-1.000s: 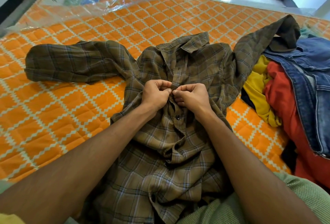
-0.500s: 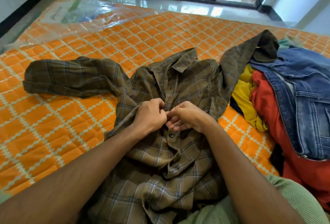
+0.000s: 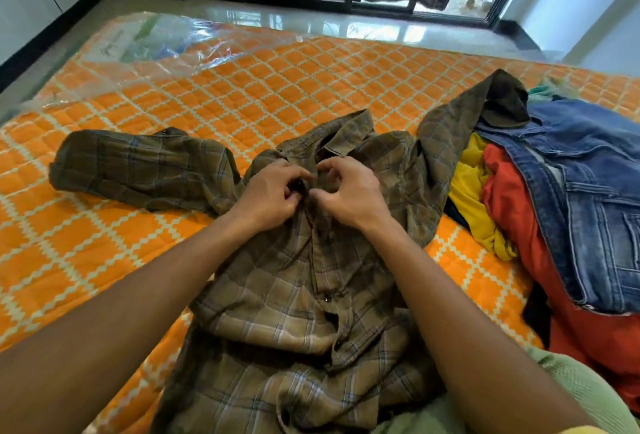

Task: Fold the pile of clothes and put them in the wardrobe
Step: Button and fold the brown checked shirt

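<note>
- My left hand [image 3: 270, 198] and right hand [image 3: 349, 191] meet at centre frame with fingers curled. Both pinch the front placket of the brown plaid button-up shirt [image 3: 277, 312], and a dark button shows at the left fingertips.
- Half a second ago the same pinch sat lower on the chest. Now it is just below the collar [image 3: 346, 137], so I judge one more button is done and this one is at or near the top.
- The shirt lies face up on the orange quilted mattress [image 3: 104, 260]. One sleeve [image 3: 138, 167] spreads toward the left edge; the other sleeve [image 3: 450, 122] drapes onto the pile of clothes [image 3: 540, 260] at right.
- That pile lies unfolded: a blue denim jacket [image 3: 595, 208], a red garment [image 3: 509, 191] and a yellow garment [image 3: 471, 184].
- The buttons lower in the frame look fastened, though the cloth there is bunched.
- My judgement: buttoning is nearly over, and smoothing and folding come next. The wardrobe is not in view.
</note>
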